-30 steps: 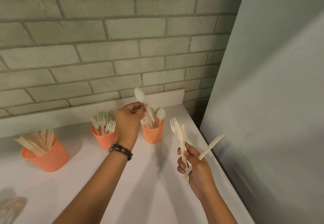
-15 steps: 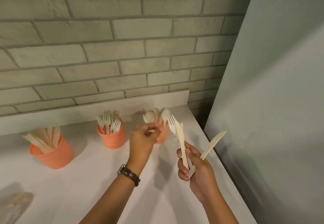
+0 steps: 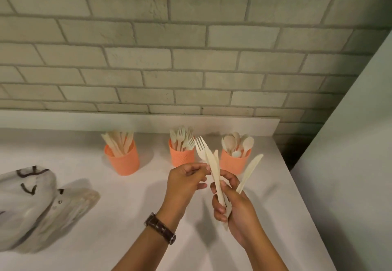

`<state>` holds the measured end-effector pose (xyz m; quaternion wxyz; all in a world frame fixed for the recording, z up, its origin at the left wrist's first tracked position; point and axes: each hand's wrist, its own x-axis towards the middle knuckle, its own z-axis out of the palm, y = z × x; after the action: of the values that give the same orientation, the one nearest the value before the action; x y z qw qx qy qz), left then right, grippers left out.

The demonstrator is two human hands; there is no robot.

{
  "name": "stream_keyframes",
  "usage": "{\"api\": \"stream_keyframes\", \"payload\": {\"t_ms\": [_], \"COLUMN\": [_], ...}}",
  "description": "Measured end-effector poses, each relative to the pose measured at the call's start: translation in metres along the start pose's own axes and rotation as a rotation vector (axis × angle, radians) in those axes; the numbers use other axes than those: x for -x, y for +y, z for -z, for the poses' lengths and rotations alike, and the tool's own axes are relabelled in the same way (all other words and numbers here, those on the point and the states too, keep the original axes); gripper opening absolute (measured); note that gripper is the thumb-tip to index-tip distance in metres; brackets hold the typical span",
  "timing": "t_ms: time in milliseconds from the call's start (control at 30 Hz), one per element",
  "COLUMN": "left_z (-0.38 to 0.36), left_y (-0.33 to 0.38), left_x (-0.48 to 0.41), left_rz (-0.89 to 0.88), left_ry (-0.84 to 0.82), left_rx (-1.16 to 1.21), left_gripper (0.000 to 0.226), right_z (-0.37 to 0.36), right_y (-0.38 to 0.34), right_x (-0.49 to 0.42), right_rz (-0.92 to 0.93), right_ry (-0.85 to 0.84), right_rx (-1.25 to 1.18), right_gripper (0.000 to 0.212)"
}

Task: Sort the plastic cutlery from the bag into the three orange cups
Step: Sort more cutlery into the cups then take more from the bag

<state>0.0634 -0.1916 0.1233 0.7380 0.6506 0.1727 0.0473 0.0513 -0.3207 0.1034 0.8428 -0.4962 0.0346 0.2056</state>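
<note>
Three orange cups stand in a row by the wall: the left cup [image 3: 124,162] holds knives, the middle cup [image 3: 181,157] forks, the right cup [image 3: 231,163] spoons. My right hand [image 3: 235,209] grips a small bundle of cream plastic cutlery in front of the right cup. A fork [image 3: 201,144] and a knife [image 3: 213,169] stick up from it, and another knife [image 3: 251,169] leans out to the right. My left hand [image 3: 185,180] is beside the bundle, its fingertips pinching the fork's handle. The bag [image 3: 31,205] lies at the left.
The white counter [image 3: 127,217] ends at a brick wall [image 3: 191,58] behind the cups. A grey panel [image 3: 350,143] closes off the right side, close to my right hand. More cutlery shows through the bag.
My left hand put its spoon into the right cup, then drew back to the bundle in my right hand. The view has swung left, bringing the bag into sight.
</note>
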Motion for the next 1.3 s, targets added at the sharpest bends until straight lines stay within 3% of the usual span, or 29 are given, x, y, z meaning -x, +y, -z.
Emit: {"api": "stream_keyframes", "payload": {"t_ms": [200, 367, 533, 633, 767, 900, 1033, 1300], "left_z": [0.054, 0.069, 0.062, 0.061, 0.063, 0.080, 0.114, 0.225], "left_y": [0.039, 0.032, -0.018, -0.031, -0.027, -0.020, -0.017, -0.003], "left_x": [-0.051, -0.103, -0.134, -0.130, -0.108, -0.068, -0.029, -0.001], "left_rz": [-0.281, -0.391, -0.199, -0.185, -0.233, -0.245, -0.158, -0.137], "left_ry": [0.354, 0.508, 0.383, 0.402, 0.389, 0.263, 0.069, 0.117], "left_rx": [0.098, -0.162, -0.428, -0.529, -0.531, -0.475, -0.388, -0.310], "left_gripper": [0.006, 0.014, 0.021, 0.036, 0.038, 0.012, 0.019, 0.024], "right_z": [-0.003, -0.001, 0.005, 0.009, 0.014, 0.005, -0.018, -0.135], "right_y": [0.010, 0.009, 0.001, -0.003, -0.002, 0.010, 0.029, 0.072], "right_x": [-0.006, -0.005, -0.009, -0.013, -0.017, -0.021, -0.025, -0.076], "right_rz": [-0.052, -0.045, -0.042, -0.055, -0.014, 0.046, 0.082, 0.234], "right_ry": [-0.024, 0.036, 0.101, 0.078, 0.015, -0.018, -0.057, -0.067], "right_rx": [-0.006, 0.079, 0.179, 0.079, 0.028, 0.253, 0.559, 0.763], "right_gripper": [0.027, 0.023, 0.024, 0.037, 0.034, 0.029, 0.027, 0.021]}}
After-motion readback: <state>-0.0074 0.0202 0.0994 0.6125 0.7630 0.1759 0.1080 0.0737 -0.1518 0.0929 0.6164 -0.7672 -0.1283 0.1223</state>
